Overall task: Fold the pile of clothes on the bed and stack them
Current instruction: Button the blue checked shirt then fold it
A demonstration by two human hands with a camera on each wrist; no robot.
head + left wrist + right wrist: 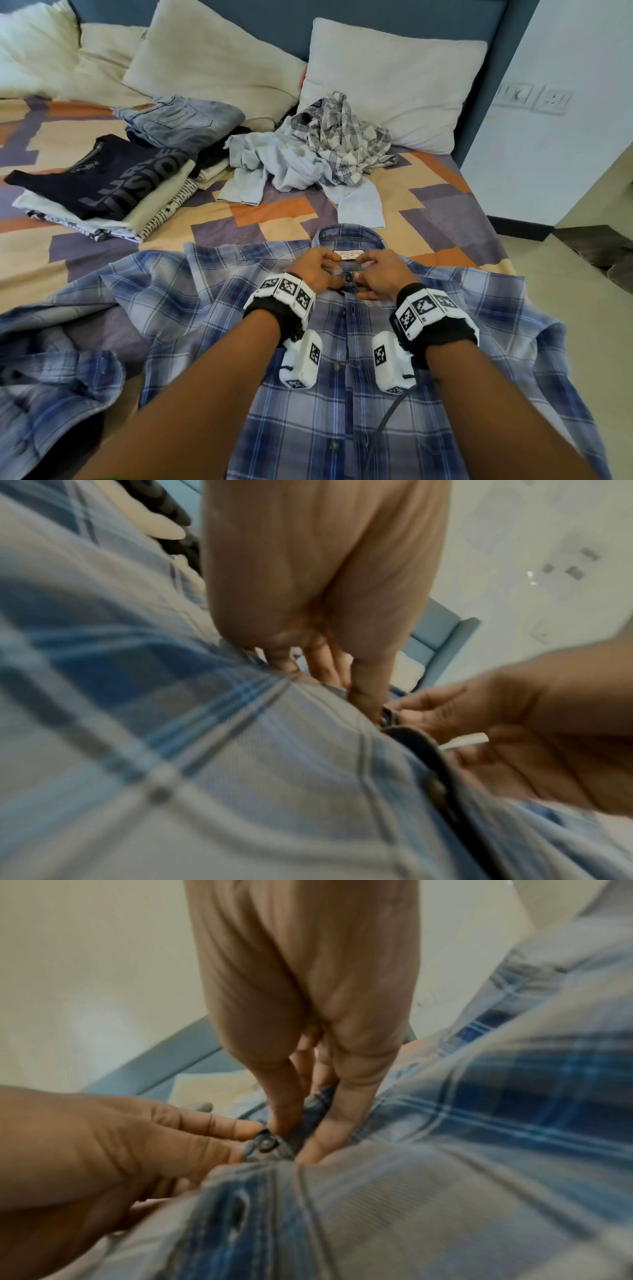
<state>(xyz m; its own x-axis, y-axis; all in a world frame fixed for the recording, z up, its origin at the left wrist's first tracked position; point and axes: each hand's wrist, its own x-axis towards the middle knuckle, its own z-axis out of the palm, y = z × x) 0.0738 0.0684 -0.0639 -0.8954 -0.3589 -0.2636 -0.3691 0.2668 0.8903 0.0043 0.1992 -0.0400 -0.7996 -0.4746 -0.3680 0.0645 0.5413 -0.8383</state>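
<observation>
Head view: blue plaid shirt spread front-up on the bed. Left hand and right hand both pinch the placket at the top button under the collar. Beyond: folded stack left, crumpled clothes by the pillows.

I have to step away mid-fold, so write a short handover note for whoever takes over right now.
Left hand and right hand: both pinch the placket of the blue plaid button-up shirt at its dark top button, just under the collar.
The shirt lies face up, spread on the patterned bedsheet.
Done: a stack of folded T-shirts and folded light-blue jeans, far left.
Left: finish the button, fold and stack this shirt, then the crumpled pale-blue shirt and crumpled grey checked shirt by the white pillow.
</observation>
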